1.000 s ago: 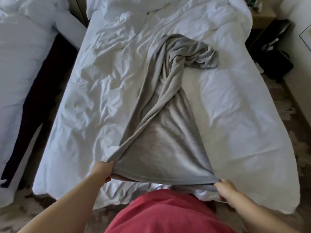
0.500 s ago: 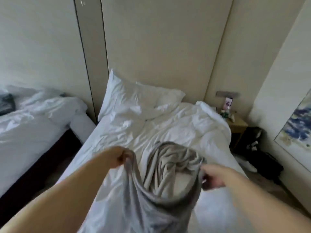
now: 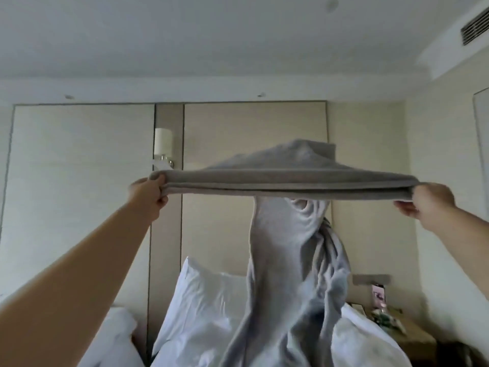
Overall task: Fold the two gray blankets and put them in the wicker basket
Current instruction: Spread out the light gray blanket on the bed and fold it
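- Fingers [image 3: 162,202] of the left hand [image 3: 147,193] are curled tight round the left end of the gray blanket [image 3: 285,182], grasping its bunched top edge.
- The right hand [image 3: 426,201] grasps the other end the same way. Its fingers [image 3: 404,207] are tucked under the cloth and the back of the hand faces the camera.
- Both arms are raised and spread wide, the left reaching up from the near left and the right from the near right.
- The blanket's edge is pulled taut and roughly level between the two hands, doubled into a thick band.
- Behind that band the cloth humps upward. Below it the rest hangs in a loose, twisted column, right of centre, down to the bottom of the view.
- The blanket is held in the air in front of the beige panelled wall [image 3: 79,181], with its lower part hanging in front of the bed [image 3: 367,340].
- Whether the hanging end touches the bedding cannot be told.
- A white pillow [image 3: 206,295] stands propped against the far wall, just left of the hanging cloth.
- More white bedding [image 3: 116,332] lies at the near left.
- A wall lamp [image 3: 163,144] sits on the dark strip between panels, above the left hand.
- A wooden nightstand [image 3: 415,340] with small items is at the right, beside the bed.
- A ceiling vent [image 3: 473,30] is at the top right.
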Motion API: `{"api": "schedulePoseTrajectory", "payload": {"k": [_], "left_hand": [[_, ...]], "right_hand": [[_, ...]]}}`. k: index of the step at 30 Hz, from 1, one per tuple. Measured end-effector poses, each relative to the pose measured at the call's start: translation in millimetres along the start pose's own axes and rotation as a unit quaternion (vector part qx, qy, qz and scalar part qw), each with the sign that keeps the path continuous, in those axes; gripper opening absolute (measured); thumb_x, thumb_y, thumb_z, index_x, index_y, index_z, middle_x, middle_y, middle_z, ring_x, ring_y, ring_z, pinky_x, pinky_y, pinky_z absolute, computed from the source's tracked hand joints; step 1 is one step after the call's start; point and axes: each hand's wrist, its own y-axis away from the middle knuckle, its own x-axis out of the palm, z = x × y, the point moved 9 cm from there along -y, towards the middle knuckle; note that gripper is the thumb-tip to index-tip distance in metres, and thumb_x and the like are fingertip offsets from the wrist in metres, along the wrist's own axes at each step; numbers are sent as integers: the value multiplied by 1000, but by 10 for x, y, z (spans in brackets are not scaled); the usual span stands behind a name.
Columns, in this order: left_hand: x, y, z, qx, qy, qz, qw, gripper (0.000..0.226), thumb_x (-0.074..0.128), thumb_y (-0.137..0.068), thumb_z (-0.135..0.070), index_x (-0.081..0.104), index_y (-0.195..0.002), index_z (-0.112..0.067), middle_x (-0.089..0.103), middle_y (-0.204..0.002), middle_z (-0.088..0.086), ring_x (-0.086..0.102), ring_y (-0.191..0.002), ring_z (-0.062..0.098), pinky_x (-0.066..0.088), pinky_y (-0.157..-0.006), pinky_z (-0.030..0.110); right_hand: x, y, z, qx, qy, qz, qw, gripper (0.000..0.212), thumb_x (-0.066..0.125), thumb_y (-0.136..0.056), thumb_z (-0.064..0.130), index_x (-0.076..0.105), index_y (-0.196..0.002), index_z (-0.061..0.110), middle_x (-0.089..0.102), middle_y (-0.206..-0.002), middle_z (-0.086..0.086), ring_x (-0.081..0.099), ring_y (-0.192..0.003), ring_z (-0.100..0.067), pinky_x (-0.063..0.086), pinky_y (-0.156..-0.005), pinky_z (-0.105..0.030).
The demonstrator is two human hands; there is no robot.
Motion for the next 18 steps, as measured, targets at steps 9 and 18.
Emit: {"api": "schedulePoseTrajectory", "payload": {"k": [9,18], "left_hand": [[-1451,1195,2146,-208,-199,-31,957,12,65,-88,-9,58,-79,-6,45,-65,10,41,-52,19,34,-32,12],[-3863,3314,3878,-423,-418,-40,803,22,60,-91,-9,50,-73,-1,44,-63,13,42,-49,21,33,-29,15]], "right_hand": [[-1415,1262,-1845,166,239,-30,956,18,39,-95,2,55,-97,8,54,-76,-14,54,-44,-24,43,-29,-19],[-3388,3944,-3715,427,419,11,801,13,43,-91,-5,55,-94,-1,51,-59,-14,39,-45,-19,34,-37,-15]]}}
